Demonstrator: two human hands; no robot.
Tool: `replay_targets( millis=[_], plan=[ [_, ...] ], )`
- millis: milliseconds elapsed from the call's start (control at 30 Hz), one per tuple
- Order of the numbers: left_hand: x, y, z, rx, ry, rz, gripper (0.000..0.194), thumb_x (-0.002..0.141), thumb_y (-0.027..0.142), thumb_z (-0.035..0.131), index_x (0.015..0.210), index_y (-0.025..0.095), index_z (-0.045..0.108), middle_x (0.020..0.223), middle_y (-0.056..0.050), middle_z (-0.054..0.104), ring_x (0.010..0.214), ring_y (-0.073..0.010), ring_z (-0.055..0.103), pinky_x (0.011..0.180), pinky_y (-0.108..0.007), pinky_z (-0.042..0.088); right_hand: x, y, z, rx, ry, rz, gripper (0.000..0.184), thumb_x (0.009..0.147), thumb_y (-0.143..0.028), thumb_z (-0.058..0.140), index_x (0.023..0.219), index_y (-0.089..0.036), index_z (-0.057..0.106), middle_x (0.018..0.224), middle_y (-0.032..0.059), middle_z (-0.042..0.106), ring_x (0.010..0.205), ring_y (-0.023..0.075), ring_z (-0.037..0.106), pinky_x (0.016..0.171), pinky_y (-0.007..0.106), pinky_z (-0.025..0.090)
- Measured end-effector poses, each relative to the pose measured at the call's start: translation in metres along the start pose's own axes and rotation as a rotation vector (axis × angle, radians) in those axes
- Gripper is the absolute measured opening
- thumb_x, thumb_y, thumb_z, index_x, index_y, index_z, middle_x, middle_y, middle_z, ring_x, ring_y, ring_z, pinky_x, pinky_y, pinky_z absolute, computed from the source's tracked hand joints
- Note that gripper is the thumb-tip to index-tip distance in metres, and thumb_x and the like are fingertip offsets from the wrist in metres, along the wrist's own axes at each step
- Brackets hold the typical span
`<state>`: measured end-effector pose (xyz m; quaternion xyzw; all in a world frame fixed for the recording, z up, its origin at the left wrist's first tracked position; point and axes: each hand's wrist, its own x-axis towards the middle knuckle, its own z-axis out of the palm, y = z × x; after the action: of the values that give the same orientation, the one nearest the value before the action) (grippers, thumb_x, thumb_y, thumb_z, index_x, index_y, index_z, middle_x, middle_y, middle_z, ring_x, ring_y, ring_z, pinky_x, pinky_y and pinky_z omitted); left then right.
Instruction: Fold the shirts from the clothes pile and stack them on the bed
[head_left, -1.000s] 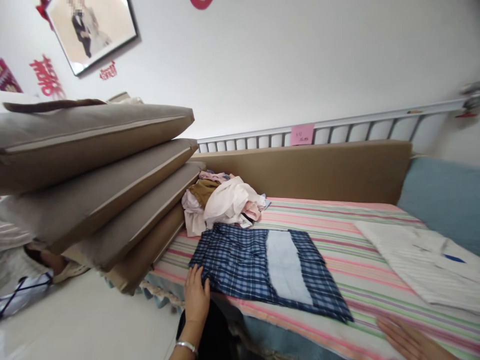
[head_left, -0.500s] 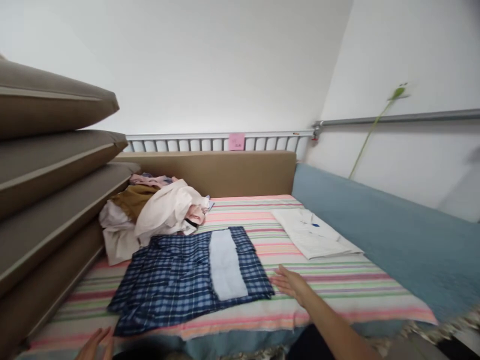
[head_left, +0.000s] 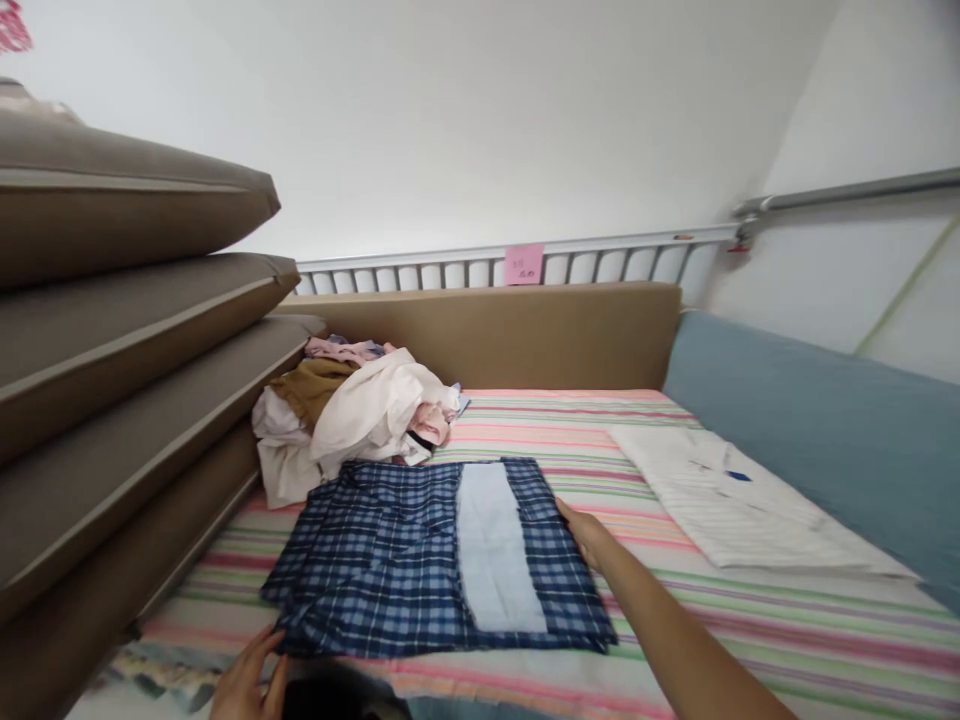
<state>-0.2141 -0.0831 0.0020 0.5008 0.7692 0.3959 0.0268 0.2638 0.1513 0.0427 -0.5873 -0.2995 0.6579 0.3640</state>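
Note:
A folded navy plaid garment [head_left: 397,560], with a pale blue strip [head_left: 501,545] across it, lies on a striped bedsheet [head_left: 600,490]. My right hand [head_left: 589,535] is against the garment's right edge, fingers stretched out and their tips partly hidden by the cloth. At the near left corner, my left hand [head_left: 251,680] touches the cloth or lies just beside it, thumb and fingers apart. A heap of loose clothes [head_left: 375,410] sits behind the plaid garment. To the right is a folded white garment [head_left: 727,500] with a small blue mark.
Thick brown cushions [head_left: 142,350] are stacked along the left side. A brown padded board [head_left: 495,335] borders the back under a white railing [head_left: 412,278] bearing a pink note [head_left: 523,264]. Blue padding [head_left: 810,430] runs along the right, below a grey rail [head_left: 862,190].
My right hand has moved in from beside the plaid garment to its right edge, and my left hand has come up to its near left corner. The view has turned left.

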Motion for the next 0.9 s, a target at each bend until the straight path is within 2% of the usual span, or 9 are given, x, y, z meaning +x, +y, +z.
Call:
replay_targets(
  millis=[200,333,400,533,700,900],
  plan=[
    [-0.007,0.016,-0.001,0.059,-0.027,-0.038,0.044,0.072,0.049,0.046,0.098,0.019,0.063,0.111,-0.011,0.066,0.109,-0.0276,0.058,0.100,-0.048,0.044,0.008,-0.001,0.004,-0.225,-0.029,-0.049,0.047,0.080,-0.053,0.054,0.093,-0.010,0.066,0.083,0.0146,0.071,0.078,0.0240,0.068,0.074,0.037,0.054],
    [-0.009,0.025,0.006,0.061,-0.019,-0.001,0.040,0.074,0.046,0.046,0.099,0.019,0.063,0.111,-0.010,0.066,0.107,-0.0265,0.059,0.099,-0.047,0.045,0.011,-0.003,0.011,-0.607,0.200,-0.273,0.038,0.078,-0.048,0.058,0.091,-0.014,0.069,0.083,0.0115,0.072,0.084,0.0250,0.067,0.077,0.036,0.051],
    [-0.012,0.030,0.010,0.072,-0.004,0.023,0.038,0.076,0.044,0.046,0.098,0.019,0.064,0.111,-0.010,0.066,0.108,-0.0260,0.059,0.098,-0.046,0.045,0.012,-0.003,0.015,-0.730,0.299,-0.336,0.031,0.077,-0.043,0.059,0.089,-0.016,0.070,0.085,0.0117,0.072,0.091,0.0268,0.066,0.081,0.037,0.049],
    [-0.018,0.035,0.013,0.115,0.012,0.057,0.033,0.078,0.039,0.045,0.099,0.021,0.063,0.111,-0.009,0.066,0.107,-0.0249,0.059,0.098,-0.045,0.045,0.010,-0.002,0.017,-0.802,0.354,-0.375,0.025,0.077,-0.038,0.058,0.087,-0.018,0.070,0.092,0.0135,0.071,0.099,0.0296,0.062,0.086,0.038,0.045],
    [-0.021,0.038,0.010,0.159,-0.012,0.065,0.035,0.080,0.039,0.043,0.102,0.019,0.062,0.111,-0.009,0.066,0.107,-0.0241,0.059,0.098,-0.043,0.046,0.003,-0.006,-0.002,-0.936,0.412,-0.420,0.026,0.079,-0.037,0.056,0.083,-0.015,0.069,0.093,0.0167,0.070,0.093,0.0317,0.063,0.081,0.038,0.045],
    [-0.019,0.039,0.010,0.180,-0.031,0.069,0.043,0.078,0.045,0.040,0.102,0.017,0.061,0.111,-0.011,0.066,0.108,-0.0272,0.058,0.099,-0.045,0.043,-0.004,-0.012,-0.049,-0.924,0.472,-0.374,0.024,0.078,-0.037,0.057,0.081,-0.017,0.070,0.087,0.0134,0.071,0.096,0.0277,0.063,0.081,0.033,0.045]
  ],
)
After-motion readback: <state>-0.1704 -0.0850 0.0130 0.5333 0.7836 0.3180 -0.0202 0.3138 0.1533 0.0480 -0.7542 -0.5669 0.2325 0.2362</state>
